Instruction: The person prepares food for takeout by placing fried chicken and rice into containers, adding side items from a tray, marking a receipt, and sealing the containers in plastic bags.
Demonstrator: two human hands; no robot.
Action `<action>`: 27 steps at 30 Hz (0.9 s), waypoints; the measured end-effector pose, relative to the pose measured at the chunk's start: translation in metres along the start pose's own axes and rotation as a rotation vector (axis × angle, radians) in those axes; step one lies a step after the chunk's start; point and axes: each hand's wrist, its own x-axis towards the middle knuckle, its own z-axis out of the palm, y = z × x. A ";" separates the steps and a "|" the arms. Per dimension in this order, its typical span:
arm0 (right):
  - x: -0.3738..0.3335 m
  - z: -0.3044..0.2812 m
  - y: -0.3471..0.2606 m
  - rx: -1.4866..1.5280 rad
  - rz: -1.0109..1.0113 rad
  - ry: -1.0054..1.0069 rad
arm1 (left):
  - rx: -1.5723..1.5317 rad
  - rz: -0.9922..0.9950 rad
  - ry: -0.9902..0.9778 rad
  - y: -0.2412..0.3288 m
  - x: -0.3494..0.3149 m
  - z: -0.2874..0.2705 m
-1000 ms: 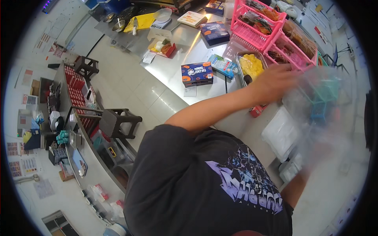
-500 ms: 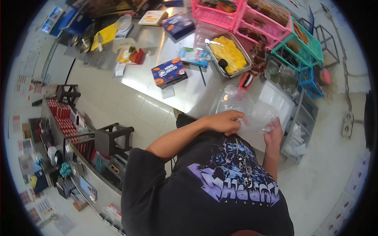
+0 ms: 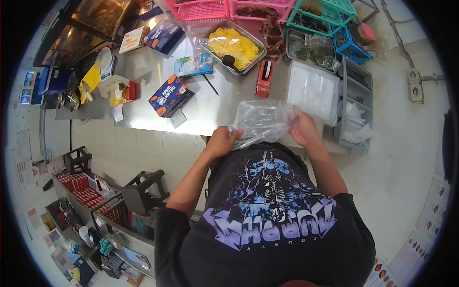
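Note:
A clear plastic bag (image 3: 260,119) is stretched between my hands at the table's near edge, in front of my black shirt. My left hand (image 3: 223,142) pinches its left end, and my right hand (image 3: 303,128) grips the gathered right end. Just beyond the bag lies a red elongated tool (image 3: 264,80) whose kind I cannot make out. A pile of flat white translucent plastic sheets or bags (image 3: 311,93) lies beside my right hand.
Ahead stands a metal tray (image 3: 262,53) of yellow food under plastic. Pink baskets (image 3: 258,10) and a green basket (image 3: 330,14) line the back. A grey divided organizer (image 3: 361,103) borders the right. Dark blue boxes (image 3: 168,95) lie left; stools (image 3: 146,189) stand below.
My hands have moved apart, and the bag is now pulled out sideways between them. The view has shifted, so the table's things appear farther left and higher.

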 end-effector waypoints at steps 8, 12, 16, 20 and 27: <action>-0.028 0.013 -0.013 -0.577 0.263 -0.240 | -1.428 -0.168 0.105 0.001 0.005 -0.042; 0.004 -0.028 0.000 0.483 0.264 -0.366 | -0.840 -0.252 -0.373 -0.050 -0.021 -0.024; 0.013 -0.057 0.043 0.284 0.308 -0.261 | -1.048 0.116 -0.512 -0.078 -0.007 -0.047; -0.037 -0.047 0.014 -0.035 0.117 -0.211 | -1.442 0.031 -0.060 -0.031 0.030 -0.042; -0.023 -0.220 -0.121 -1.148 -0.609 1.061 | -1.054 -0.125 -0.052 -0.015 0.036 -0.019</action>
